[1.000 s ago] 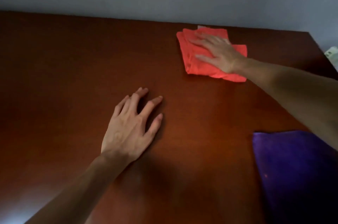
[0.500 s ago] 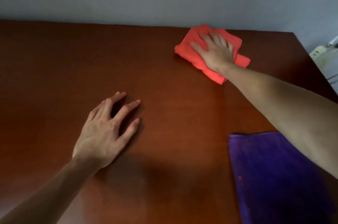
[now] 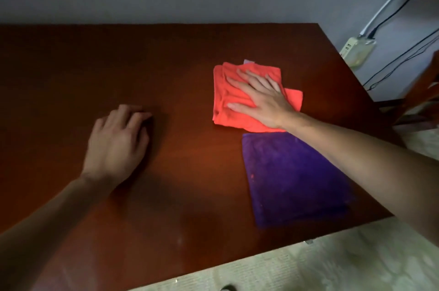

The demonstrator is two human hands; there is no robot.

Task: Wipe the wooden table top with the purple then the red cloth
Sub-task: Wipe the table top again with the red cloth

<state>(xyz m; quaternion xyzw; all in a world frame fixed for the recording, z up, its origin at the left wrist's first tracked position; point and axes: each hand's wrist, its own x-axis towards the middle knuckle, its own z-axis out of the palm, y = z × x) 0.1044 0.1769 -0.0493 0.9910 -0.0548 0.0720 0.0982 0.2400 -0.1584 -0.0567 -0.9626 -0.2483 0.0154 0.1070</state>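
Observation:
The folded red cloth [image 3: 228, 93] lies right of centre on the dark wooden table top [image 3: 118, 60]. My right hand [image 3: 261, 96] presses flat on it with fingers spread, covering its middle. The purple cloth [image 3: 289, 179] lies flat just in front of the red one, their edges touching, partly under my right forearm. My left hand [image 3: 116, 141] rests on the bare wood to the left, fingers bent, holding nothing.
A grey wall runs behind the table. A white power strip [image 3: 357, 49] with cables hangs on the wall at the right. Part of a wooden chair [image 3: 425, 91] stands beyond the table's right edge. Pale patterned floor [image 3: 332, 260] shows below the near edge.
My right hand has dragged the red cloth from the far edge back towards me, up against the purple cloth. My left hand's fingers have curled. The view has tilted down, showing the floor.

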